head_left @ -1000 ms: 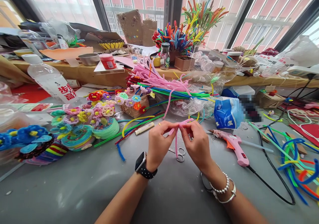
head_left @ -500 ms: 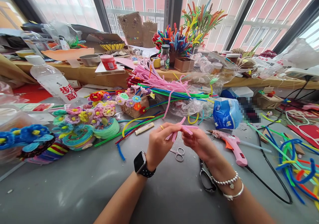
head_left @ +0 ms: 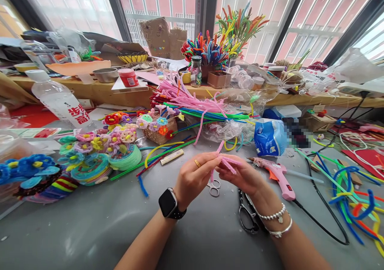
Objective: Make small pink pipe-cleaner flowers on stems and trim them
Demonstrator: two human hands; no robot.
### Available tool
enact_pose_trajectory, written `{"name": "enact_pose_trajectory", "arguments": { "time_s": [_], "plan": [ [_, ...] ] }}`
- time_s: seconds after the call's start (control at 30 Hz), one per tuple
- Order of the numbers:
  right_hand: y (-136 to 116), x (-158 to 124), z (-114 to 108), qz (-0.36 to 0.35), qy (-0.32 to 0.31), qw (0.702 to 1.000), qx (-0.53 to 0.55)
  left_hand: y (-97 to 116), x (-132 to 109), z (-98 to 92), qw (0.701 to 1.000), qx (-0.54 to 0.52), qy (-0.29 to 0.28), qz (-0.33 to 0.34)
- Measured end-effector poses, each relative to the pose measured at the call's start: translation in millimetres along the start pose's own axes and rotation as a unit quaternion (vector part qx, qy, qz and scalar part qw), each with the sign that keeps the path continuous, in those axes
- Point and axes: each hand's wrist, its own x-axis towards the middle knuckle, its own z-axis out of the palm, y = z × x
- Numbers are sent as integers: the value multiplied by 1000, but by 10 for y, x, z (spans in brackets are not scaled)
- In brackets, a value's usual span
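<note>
**Both hands pinched on a pink pipe cleaner, just above the table**

The pipe cleaner (head_left: 227, 164) was held clear of the grey table (head_left: 75, 230), folded into a few short strands between the two hands.

- Left hand (head_left: 192, 177): palm turned inward, thumb and fingertips closed on the fold. One end stuck up past the thumb, another hung down. Watch (head_left: 168, 203) on that wrist.
- Right hand (head_left: 244, 176): fingers curled, pinching the strands from the right. Bracelets (head_left: 274, 222) on that wrist.

Exact finger contact on the strands was hard to read, since the fingertips overlapped.

- Small scissors (head_left: 214, 188) lay below the hands, partly covered.
- Big scissors (head_left: 247, 216) were partly hidden by the right wrist.
- Glue gun (head_left: 277, 174) lay just right of the right hand.
- Both forearms were cut off at the bottom edge.
</note>
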Motion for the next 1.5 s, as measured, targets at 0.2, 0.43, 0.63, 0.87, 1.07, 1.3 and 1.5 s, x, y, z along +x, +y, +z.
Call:
{"name": "enact_pose_trajectory", "arguments": {
  "time_s": [0.2,0.43,0.63,0.87,1.07,1.3,1.5],
  "plan": [
    [14,10,84,-103,47,991,-72,16,92,-51,987,-56,103,-106],
    [56,79,38,-181,151,966,-103,-95,127,32,860,-359,58,-358],
    [92,75,89,-209,170,956,-114,-101,158,23,738,-495,16,-458],
    [120,77,95,-200,182,949,-161,-100,143,27,726,-491,-33,-480],
    [117,44,138,-186,188,927,-266,-133,128,39,761,-429,13,-487],
    [86,-27,221,-201,174,893,-362,-123,158,10,801,-373,-23,-468],
    [63,-33,165,-177,136,895,-386,-115,151,-10,795,-387,1,-467]
  ]
}}
